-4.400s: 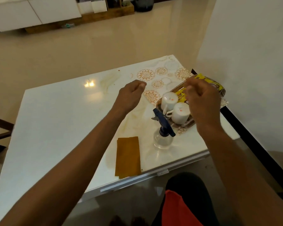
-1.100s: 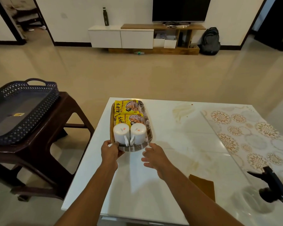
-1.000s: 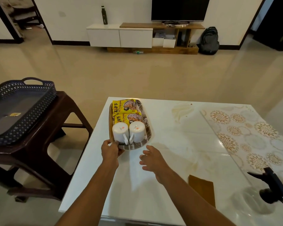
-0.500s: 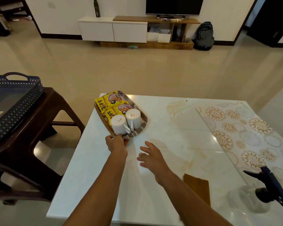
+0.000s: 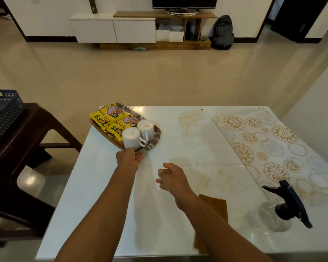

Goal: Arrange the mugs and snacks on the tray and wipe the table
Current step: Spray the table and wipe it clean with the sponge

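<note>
A brown oval tray (image 5: 155, 137) sits at the white table's (image 5: 106, 195) far left corner, turned at an angle and partly over the edge. On it stand two upside-down white mugs (image 5: 132, 138) (image 5: 146, 127) and two yellow snack packets (image 5: 104, 115) (image 5: 119, 126). My left hand (image 5: 129, 157) grips the tray's near rim. My right hand (image 5: 171, 176) hovers over the table to the right, fingers apart and holding nothing. A folded brown cloth (image 5: 214, 207) lies under my right forearm. A clear spray bottle with a dark blue trigger (image 5: 284, 207) stands at the near right.
Brownish smears mark the table's middle (image 5: 187, 120). A patterned mat (image 5: 269, 146) covers the right side. Left of the table stands a dark wooden stool (image 5: 32, 133) carrying a dark perforated basket (image 5: 2, 114). A TV cabinet (image 5: 140, 29) and backpack (image 5: 222, 33) line the far wall.
The tray has gone from the table's right side to its far left corner. In the last second my left hand has turned it anticlockwise, and my right hand has let go and drawn back.
</note>
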